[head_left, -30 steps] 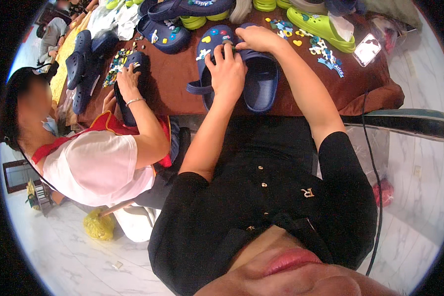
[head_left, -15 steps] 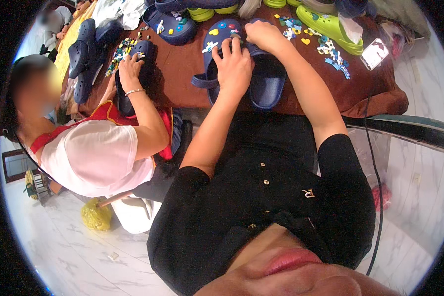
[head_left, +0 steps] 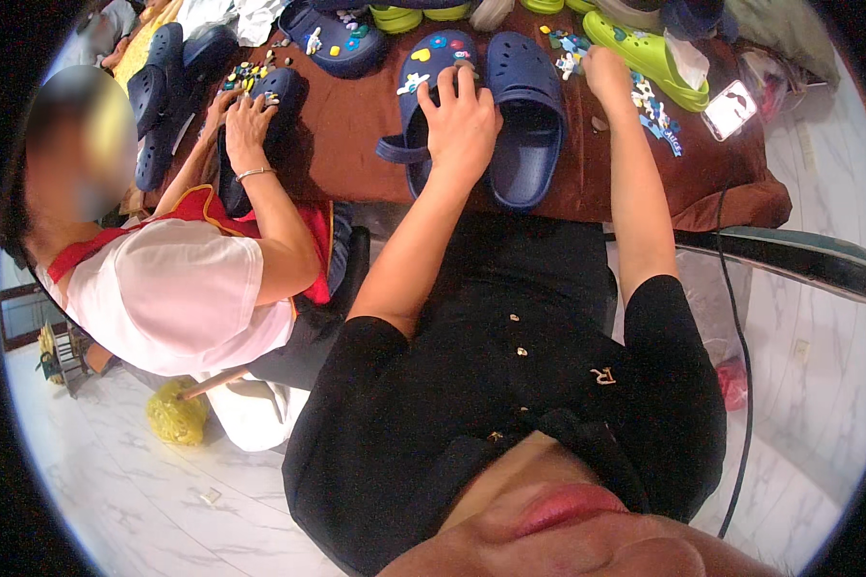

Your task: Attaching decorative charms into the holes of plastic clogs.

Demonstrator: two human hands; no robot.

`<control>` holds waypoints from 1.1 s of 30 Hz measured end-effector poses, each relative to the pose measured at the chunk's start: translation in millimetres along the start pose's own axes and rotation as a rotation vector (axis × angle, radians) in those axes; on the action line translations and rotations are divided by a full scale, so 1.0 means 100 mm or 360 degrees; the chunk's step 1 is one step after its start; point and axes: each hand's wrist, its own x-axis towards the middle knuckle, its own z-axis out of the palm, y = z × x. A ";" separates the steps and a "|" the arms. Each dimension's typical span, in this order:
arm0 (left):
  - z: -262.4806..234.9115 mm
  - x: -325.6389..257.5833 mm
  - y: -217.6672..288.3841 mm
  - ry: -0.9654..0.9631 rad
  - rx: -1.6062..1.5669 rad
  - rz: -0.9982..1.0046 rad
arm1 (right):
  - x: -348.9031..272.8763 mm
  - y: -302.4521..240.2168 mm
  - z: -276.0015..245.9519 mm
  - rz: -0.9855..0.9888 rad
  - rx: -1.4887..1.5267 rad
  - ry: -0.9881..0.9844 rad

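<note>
A navy clog [head_left: 416, 88] with colourful shoe charms on its toe lies on the brown cloth in front of me. My left hand [head_left: 460, 120] grips its upper, fingers curled over the top; the thumb is mostly hidden. Close beside it on the right is a second navy clog [head_left: 524, 115], its toe bare of charms. Farther right, my right hand [head_left: 606, 77] is down among loose shoe charms [head_left: 570, 60], next to a lime-green clog [head_left: 645, 60]. Its fingers are drawn together, and whatever is in them is hidden.
To my left, a co-worker handles another navy clog [head_left: 284, 96] by a pile of charms [head_left: 250, 75]. More charms [head_left: 656, 120] and a phone [head_left: 731, 111] lie at the right. Several clogs line the back. A black cable [head_left: 736, 337] hangs off the table's right side.
My right hand has moved right, from the toe of the second navy clog to the loose charms, uncovering that clog. My left hand stays on the first clog.
</note>
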 end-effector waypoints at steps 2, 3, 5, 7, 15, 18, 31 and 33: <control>-0.01 0.02 0.01 -0.0008 -0.0015 -0.0006 | 0.02 0.14 0.04 -0.0025 -0.0090 0.0048; -0.01 0.03 0.02 0.0004 -0.0024 0.0004 | 0.03 0.19 0.06 -0.0053 -0.0176 0.0093; 0.01 0.02 0.00 0.0009 -0.0026 0.0003 | 0.01 0.10 0.03 -0.0027 -0.0193 0.0036; 0.02 0.02 -0.02 -0.0009 -0.0033 -0.0015 | 0.00 -0.02 -0.03 -0.0006 -0.0208 -0.0018; 0.03 0.04 0.00 0.0060 -0.0103 -0.0005 | 0.35 -0.96 -0.16 -0.0734 0.0479 -0.0044; 0.05 -0.01 -0.04 0.0060 -0.0048 -0.0027 | 0.31 -1.58 -0.20 -0.0702 0.0417 -0.0494; 0.12 0.00 -0.04 0.0062 -0.0078 -0.0050 | 0.51 -1.47 0.41 -0.1123 0.0481 -0.0674; 0.06 0.07 0.04 0.0060 -0.0111 0.0001 | 0.57 -1.33 0.43 -0.1142 0.0281 -0.0417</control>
